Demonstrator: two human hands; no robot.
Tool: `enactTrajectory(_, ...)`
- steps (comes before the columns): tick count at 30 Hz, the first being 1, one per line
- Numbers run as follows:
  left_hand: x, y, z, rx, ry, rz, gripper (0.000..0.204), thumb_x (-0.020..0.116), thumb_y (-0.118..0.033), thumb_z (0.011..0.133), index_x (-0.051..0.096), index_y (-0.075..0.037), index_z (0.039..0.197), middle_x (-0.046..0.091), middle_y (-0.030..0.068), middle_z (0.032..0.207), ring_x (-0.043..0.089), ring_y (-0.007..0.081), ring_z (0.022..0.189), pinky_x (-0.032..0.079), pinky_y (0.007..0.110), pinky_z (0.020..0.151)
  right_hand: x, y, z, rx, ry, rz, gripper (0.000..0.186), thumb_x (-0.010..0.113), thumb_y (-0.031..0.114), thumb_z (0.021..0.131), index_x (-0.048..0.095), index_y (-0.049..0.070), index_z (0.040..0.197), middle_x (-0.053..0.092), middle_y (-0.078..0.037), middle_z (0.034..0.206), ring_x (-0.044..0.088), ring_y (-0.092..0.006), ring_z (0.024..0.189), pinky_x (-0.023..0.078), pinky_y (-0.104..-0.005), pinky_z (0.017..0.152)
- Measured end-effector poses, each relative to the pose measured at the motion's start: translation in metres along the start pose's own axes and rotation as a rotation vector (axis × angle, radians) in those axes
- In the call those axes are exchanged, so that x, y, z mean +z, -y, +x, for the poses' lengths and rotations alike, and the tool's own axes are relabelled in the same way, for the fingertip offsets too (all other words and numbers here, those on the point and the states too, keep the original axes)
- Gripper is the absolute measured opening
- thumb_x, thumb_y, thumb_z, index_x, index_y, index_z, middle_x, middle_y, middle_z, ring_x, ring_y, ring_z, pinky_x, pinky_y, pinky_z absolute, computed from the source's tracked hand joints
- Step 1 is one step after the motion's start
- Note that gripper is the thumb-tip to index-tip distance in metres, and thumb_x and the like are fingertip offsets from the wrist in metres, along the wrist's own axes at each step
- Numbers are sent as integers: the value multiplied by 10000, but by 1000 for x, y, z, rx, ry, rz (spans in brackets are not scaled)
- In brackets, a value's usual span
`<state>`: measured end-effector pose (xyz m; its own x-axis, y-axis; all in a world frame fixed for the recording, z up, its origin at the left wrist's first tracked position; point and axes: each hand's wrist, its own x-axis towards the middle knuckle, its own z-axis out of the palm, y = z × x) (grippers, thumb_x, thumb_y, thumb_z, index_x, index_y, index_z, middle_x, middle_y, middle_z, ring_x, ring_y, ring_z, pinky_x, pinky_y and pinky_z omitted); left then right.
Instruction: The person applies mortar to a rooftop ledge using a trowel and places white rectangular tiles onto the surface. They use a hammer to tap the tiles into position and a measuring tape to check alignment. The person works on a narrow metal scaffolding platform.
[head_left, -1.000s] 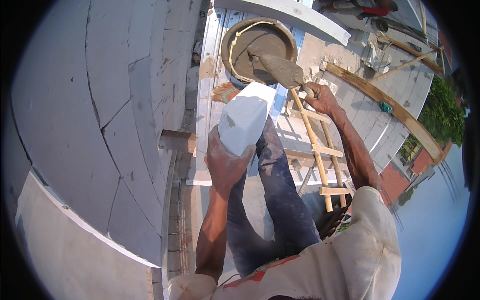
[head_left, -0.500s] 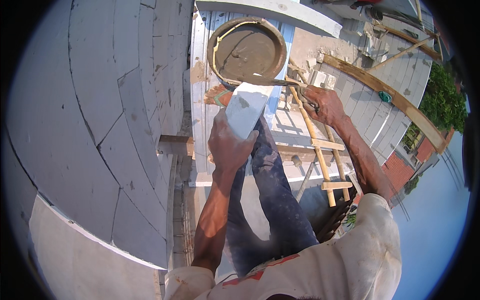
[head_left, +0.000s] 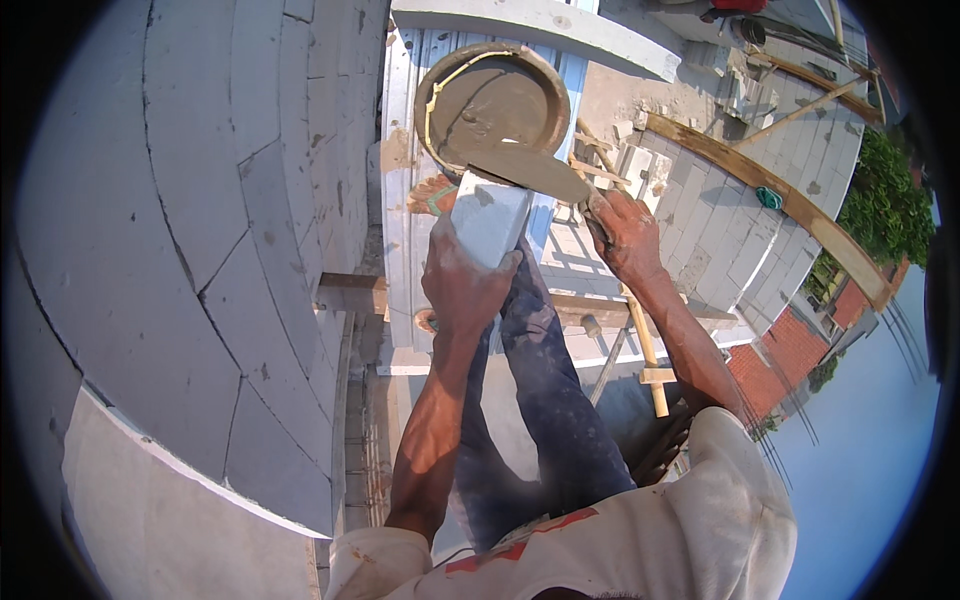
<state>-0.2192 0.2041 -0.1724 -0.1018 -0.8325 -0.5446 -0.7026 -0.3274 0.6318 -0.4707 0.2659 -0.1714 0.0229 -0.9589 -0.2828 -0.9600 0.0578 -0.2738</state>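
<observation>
Just near the mortar pan (head_left: pixel 450 85), my left hand (head_left: pixel 462 285) grips a white block (head_left: pixel 490 215); my right hand (head_left: pixel 622 232) clasps a loaded trowel (head_left: pixel 525 165) over it.

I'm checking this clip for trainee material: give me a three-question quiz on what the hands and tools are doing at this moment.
1. True or false: the left hand grips a white block.
2. Which tool does the right hand hold? A) a hammer B) a trowel C) a saw
3. Fill in: the round pan beyond the block holds grey ____.

Key:
1. True: the fingers wrap the block's near end.
2. B: its mortar-coated blade lies over the block's top end.
3. Mortar: wet and grey, filling the pan just beyond the trowel blade.
</observation>
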Motion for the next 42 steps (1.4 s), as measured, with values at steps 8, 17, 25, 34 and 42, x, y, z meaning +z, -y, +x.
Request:
enactTrajectory(8,-24,8,-28,58,-126,-149,975,974,-215,617,478,48,1414,613,225,1274,628,381,1175,520,466,1002,51,-36,36,243,291,-140,269,576,157,949,667,100,1196,685,-134,1073,716,-328,995,595,-471,791)
enactTrajectory(17,-131,-27,-112,-202,-219,-271,911,961,-209,649,496,36,1393,670,208,1203,689,327,1078,554,443,943,-7,39,10,-15,104,330,624,787,152,858,535,-22,1401,578,-293,1350,540,-457,1297,446,-507,1104)
enactTrajectory(25,-235,-32,-255,-188,-397,76,720,800,-140,655,511,4,1299,645,209,1116,666,403,1045,545,476,868,-252,305,-39,-817,182,246,761,770,128,818,453,60,1507,438,-149,1572,377,-380,1487,215,-583,1260)
enactTrajectory(34,-249,-34,-389,-393,-507,70,400,727,-81,647,677,101,999,677,234,1023,676,384,989,553,464,873,-286,463,-74,-1670,466,-250,667,569,71,941,383,87,1581,475,-90,1558,384,-272,1512,103,-623,1284)
enactTrajectory(42,-218,-34,-440,-588,-829,-23,291,746,-91,644,730,86,875,686,282,978,670,400,982,530,462,896,-252,523,-117,-2067,617,-592,1108,788,222,817,88,28,1654,613,-183,1337,591,-338,1280,215,-635,1244)
